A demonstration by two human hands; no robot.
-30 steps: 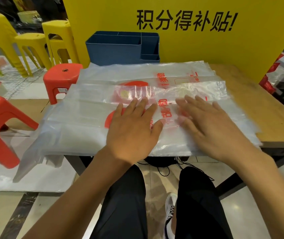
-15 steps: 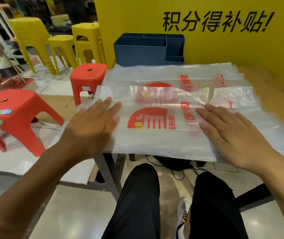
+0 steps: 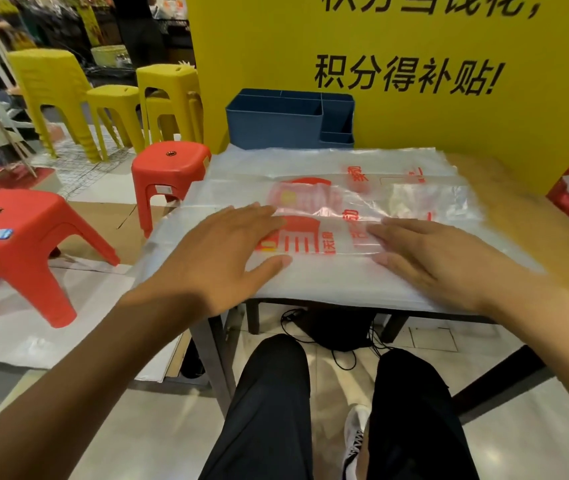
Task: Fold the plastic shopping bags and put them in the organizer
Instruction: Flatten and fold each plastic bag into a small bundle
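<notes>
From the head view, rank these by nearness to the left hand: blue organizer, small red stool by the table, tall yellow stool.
From the left hand:
1. Small red stool, just beyond the table's left edge.
2. Blue organizer, at the table's far edge.
3. Tall yellow stool, far left, on the floor.

Bare forearms without sleeves, black trousers (image 3: 269,410), one white sneaker (image 3: 354,441) with dark zigzag pattern.

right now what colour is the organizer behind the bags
Dark blue organizer, seen in the head view.
</notes>
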